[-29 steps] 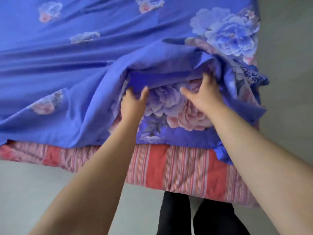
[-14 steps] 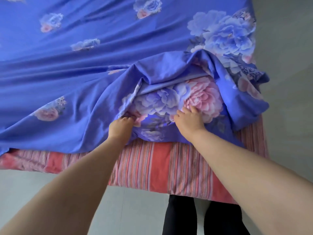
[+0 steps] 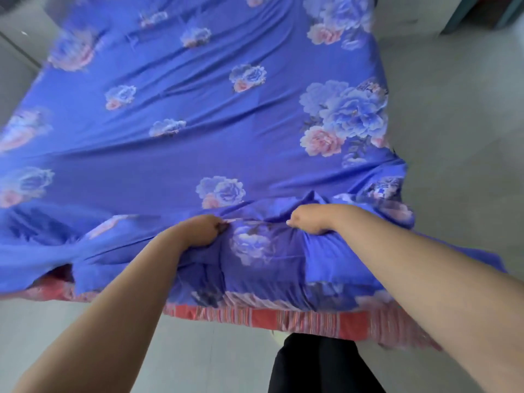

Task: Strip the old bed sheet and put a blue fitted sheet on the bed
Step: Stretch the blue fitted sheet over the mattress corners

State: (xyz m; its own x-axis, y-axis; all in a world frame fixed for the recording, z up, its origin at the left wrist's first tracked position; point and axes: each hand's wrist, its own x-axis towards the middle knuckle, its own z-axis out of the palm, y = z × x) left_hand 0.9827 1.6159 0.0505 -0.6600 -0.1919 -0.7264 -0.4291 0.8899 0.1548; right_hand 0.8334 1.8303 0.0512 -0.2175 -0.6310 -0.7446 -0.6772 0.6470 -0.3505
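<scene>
1. At the near edge of the bed, in the head view, the left hand (image 3: 198,231) and right hand (image 3: 310,219) each grip a bunch of the blue fitted sheet (image 3: 198,123), fingers curled into the cloth.
2. Grey floor (image 3: 453,137) lies open on the bed's right side and near end.
3. The sheet, blue with pale flowers, lies over the bed, wrinkled; its near edge hangs above the red striped mattress cover (image 3: 297,319).
</scene>
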